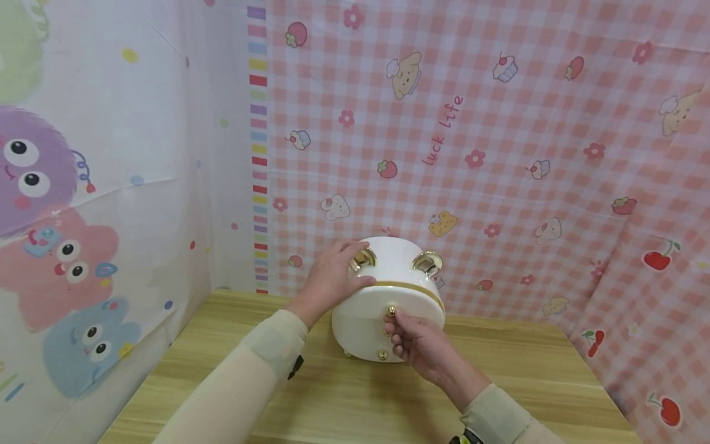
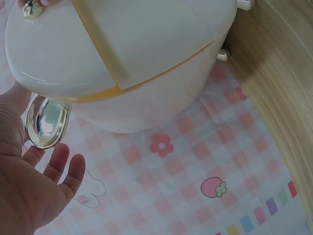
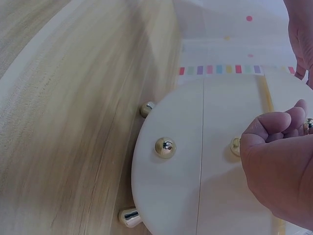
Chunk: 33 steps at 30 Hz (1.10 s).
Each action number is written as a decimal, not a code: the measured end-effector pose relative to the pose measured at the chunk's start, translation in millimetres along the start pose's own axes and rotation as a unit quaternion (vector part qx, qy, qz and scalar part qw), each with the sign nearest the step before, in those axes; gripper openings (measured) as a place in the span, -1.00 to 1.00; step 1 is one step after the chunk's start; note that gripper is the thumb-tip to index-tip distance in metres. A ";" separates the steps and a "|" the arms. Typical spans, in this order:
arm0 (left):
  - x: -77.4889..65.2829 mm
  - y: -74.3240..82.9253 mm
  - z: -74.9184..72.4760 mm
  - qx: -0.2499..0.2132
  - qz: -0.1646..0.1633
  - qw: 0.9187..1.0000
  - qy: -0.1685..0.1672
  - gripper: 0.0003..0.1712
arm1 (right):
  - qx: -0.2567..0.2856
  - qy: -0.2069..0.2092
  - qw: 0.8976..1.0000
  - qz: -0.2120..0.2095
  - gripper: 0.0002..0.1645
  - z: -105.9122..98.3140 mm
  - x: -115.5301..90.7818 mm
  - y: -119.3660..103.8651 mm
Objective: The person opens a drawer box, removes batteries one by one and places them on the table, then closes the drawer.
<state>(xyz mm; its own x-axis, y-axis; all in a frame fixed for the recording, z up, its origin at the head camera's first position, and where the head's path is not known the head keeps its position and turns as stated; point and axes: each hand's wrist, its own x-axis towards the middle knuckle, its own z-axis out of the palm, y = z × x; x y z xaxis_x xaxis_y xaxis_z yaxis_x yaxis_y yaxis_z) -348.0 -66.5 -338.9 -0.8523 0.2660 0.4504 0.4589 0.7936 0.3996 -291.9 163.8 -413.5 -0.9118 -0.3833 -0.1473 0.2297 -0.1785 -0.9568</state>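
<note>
Pinching the top knob point(image 1: 391, 311): the right hand point(image 1: 424, 345) has its thumb and curled fingers together on this small gold ball, high on the front of the white box point(image 1: 355, 320).
Bracing at the left handle point(image 1: 363, 259): the left hand point(image 1: 333, 271) rests against it, thumb across the upper front edge; in the left wrist view the fingers stand apart, so it reads as a steadying touch rather than a clamp.
Handling the knob: my judgement is that an even force straight out from the front suits it best; a sideways tug could twist the box or slip off the smooth ball.
Steadying: the left palm would do well to press down and back, since the small gold feet point(image 3: 129, 217) may slide.
Other knobs: the middle knob point(image 3: 235, 146) is partly hidden by the right hand, and the bottom knob point(image 3: 166, 147) sits free near the base.
Box front: a fine seam divides the lower panels, and a gold strip point(image 1: 407, 285) borders the upper part; whether any panel is ajar, I cannot tell.
Box contents: nothing inside is visible.
Right handle point(image 1: 428, 264): untouched.
Table point(image 1: 333, 407): the box stands by its back edge, about midway between the back corners, before a checked cloth point(image 1: 471, 203).
</note>
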 end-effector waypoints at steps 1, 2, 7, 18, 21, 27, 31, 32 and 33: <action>0.2 -0.3 0.3 -0.001 0.000 1.000 0.001 -0.12 | 0.000 0.001 1.000 -0.001 -0.60 -0.1 0.5 0.1; 0.3 -0.7 0.5 -0.003 0.001 1.000 0.001 -0.13 | 0.001 0.001 1.000 -0.002 -0.60 0.0 1.0 0.2; -0.2 -0.7 -0.5 -0.009 -0.001 1.000 -0.002 -0.15 | 0.001 0.007 1.000 -0.004 -0.60 0.3 3.3 0.2; -0.1 0.1 0.3 -0.003 -0.012 1.000 -0.009 -0.09 | -0.005 0.009 1.000 -0.006 -0.59 -1.1 5.8 -1.5; -0.4 -0.6 0.7 0.001 -0.012 1.000 -0.011 -0.02 | -0.003 0.010 1.000 -0.006 -0.60 -1.9 6.7 -1.8; -1.5 -1.6 0.8 0.008 -0.009 1.000 -0.014 0.09 | -0.001 0.017 1.000 -0.008 -0.59 -2.4 10.6 -1.9; -1.9 -1.7 0.2 0.011 -0.004 1.000 -0.015 0.10 | -0.002 0.024 1.000 -0.011 -0.59 -2.7 13.4 -2.0; -2.0 -1.7 0.0 0.011 -0.002 1.000 -0.014 0.10 | -0.003 0.024 1.000 -0.012 -0.58 -2.7 13.9 -2.0; -2.0 -1.8 -0.2 0.011 -0.001 1.000 -0.014 0.09 | -0.003 0.025 1.000 -0.012 -0.58 -2.8 14.3 -1.9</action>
<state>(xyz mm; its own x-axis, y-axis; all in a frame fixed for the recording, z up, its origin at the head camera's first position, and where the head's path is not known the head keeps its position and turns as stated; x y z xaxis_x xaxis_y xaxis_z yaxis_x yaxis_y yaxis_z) -347.1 -68.7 -340.3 -0.8601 0.2793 0.4268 0.4515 0.8062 0.3824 -306.3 161.3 -414.5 -0.9326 -0.3342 -0.1366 0.2061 -0.1819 -0.9615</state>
